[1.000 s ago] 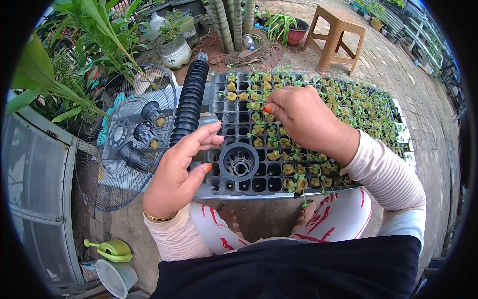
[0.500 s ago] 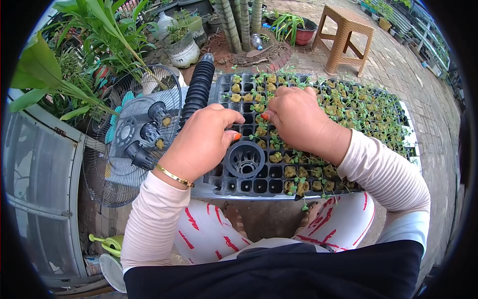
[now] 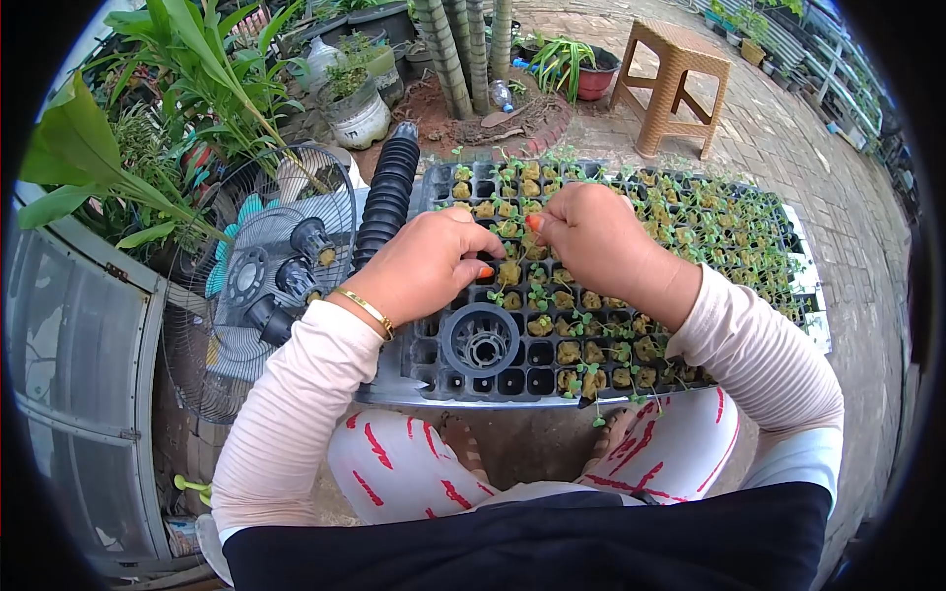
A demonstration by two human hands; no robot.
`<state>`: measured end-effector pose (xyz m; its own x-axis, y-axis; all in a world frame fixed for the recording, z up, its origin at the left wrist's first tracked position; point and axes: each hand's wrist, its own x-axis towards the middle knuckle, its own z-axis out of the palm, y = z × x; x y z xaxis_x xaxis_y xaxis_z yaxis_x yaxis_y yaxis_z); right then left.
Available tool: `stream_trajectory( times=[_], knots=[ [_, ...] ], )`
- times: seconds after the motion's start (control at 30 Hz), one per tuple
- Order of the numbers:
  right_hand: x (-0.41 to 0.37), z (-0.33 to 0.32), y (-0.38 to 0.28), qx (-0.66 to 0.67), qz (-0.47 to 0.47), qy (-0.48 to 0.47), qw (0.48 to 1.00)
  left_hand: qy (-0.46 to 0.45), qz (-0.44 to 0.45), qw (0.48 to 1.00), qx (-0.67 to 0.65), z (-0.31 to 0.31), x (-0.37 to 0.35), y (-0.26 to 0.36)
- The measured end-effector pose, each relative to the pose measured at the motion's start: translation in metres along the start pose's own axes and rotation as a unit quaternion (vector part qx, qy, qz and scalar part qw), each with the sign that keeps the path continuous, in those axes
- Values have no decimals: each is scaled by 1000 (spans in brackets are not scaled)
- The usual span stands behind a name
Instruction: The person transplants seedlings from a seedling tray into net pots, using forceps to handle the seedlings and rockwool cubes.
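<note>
Over the left part of the black seedling tray (image 3: 540,381), my left hand (image 3: 434,258) has thumb and index finger apart, near a sponge cube (image 3: 509,273). My right hand (image 3: 598,236) is pinched above the middle columns of seedlings; what its fingertips hold, if anything, is too small to make out. Small green seedlings (image 3: 690,222) grow from sponge cubes in many cells. A round black net pot (image 3: 481,340) stands on the tray's front left cells, just in front of my left hand.
A ribbed black tube (image 3: 388,187) lies left of the tray. Farther left, a wire fan guard (image 3: 212,335) holds small net cups (image 3: 311,236). A tan woven stool (image 3: 675,79) stands behind the tray, and potted plants (image 3: 355,113) are at the back left.
My left hand has moved slightly right, towards my right hand. My right hand has shifted a little and stays pinched. The whole view has tilted slightly.
</note>
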<state>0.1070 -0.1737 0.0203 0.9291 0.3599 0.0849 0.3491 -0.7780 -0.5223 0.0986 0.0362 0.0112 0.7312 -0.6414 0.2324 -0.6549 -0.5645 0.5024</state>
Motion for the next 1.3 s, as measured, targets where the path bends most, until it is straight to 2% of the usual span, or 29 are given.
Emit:
stream_trajectory(
  times=[0.33,0.53,0.6,0.67,0.73,0.77,1.03,1.1,1.23,1.3],
  knots=[
    [-1,2,-6,-12,14,18,1000,-22,-3,998,52,6,7,0],
    [-1,-2,-5,1,-10,26,1000,14,50,998,36,2,8,-3],
    [1,-9,-5,16,-22,52,998,2,-31,997,-65,-8,8,0],
    [0,-19,-8,32,-34,78,996,-15,-47,995,-86,-17,7,-4],
    [-3,-32,-14,105,-5,81,991,2,-160,945,-284,-22,4,-7],
    [-2,-33,-12,110,-32,106,988,-6,-171,932,-320,-26,3,-5],
    [-12,-44,-12,147,-26,135,980,19,-203,906,-371,-31,-4,-13],
    [-14,-45,-10,150,-17,134,979,47,-220,881,-416,-29,-6,-20],
    [-19,-46,-8,125,-16,136,983,45,-231,878,-418,-30,-7,-21],
    [-19,-45,-5,112,-9,132,985,60,-261,893,-361,-32,-5,-18]
  ],
)
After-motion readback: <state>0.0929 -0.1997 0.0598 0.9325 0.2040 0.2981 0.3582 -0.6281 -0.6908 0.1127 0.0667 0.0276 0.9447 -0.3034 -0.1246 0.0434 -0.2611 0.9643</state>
